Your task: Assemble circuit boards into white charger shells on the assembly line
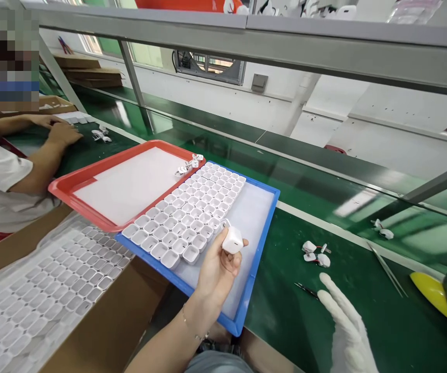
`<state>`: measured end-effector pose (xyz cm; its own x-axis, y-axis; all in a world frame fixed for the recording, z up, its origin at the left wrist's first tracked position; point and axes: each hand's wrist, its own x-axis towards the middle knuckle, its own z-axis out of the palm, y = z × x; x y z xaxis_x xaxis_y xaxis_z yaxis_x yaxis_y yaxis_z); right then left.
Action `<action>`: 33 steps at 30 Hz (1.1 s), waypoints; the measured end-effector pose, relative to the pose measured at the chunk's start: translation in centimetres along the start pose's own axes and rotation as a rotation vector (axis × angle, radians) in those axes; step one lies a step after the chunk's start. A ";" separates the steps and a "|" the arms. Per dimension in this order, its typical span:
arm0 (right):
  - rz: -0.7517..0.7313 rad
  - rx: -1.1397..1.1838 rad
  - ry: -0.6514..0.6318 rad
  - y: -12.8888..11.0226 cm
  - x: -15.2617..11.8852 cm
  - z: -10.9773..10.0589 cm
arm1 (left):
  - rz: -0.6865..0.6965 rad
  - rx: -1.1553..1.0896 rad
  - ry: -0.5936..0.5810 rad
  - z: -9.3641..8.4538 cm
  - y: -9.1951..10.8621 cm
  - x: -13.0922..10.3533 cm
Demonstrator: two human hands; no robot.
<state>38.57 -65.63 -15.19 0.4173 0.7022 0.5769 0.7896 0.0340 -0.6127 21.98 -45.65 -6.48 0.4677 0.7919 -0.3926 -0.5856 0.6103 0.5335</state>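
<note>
My left hand (218, 269), bare with a bracelet at the wrist, has its fingers wrapped round a small white housing (232, 241) with a slot in its face. It is above the blue tray (246, 298), where rows of white housings (180, 220) stand. My right hand (343, 324) wears a white glove and is over the green table at the lower right. Dark tweezers (306, 289) extend from its fingers, their tips pointing left. Small white parts with red wires (316, 255) lie just beyond that hand.
A red tray (102, 221) overlaps the blue tray's left side. A cardboard box (130, 305) of white housings is at the lower left. Silver tweezers (387, 269) and a yellow object (433, 295) lie right. A person's hands (62, 129) work far left. A shelf beam (246, 39) crosses above.
</note>
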 end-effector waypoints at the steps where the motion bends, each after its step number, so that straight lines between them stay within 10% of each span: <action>1: 0.001 -0.030 -0.006 -0.2 0.2 0.1 | 0.070 0.071 -0.039 -0.4 0.3 -0.2; 8: -0.035 -0.433 -0.103 -0.3 1.9 1.7 | 0.350 0.230 -0.160 -1.8 1.8 -1.5; 18: 0.179 -0.629 -0.206 2.6 1.5 1.2 | -0.072 -0.002 -0.184 -1.1 -1.8 -0.7; 25: 0.242 -0.384 -0.087 -1.8 3.1 -0.2 | -0.244 0.089 -0.171 1.3 -4.5 -0.7; 33: -0.371 -0.617 0.064 -7.5 7.0 -1.8 | -0.184 0.197 -0.223 2.2 -5.3 -1.1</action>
<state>36.40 -62.28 -5.61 0.0829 0.6786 0.7298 0.9867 -0.1586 0.0354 26.05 -49.82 -7.26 0.6996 0.6321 -0.3332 -0.3497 0.7095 0.6118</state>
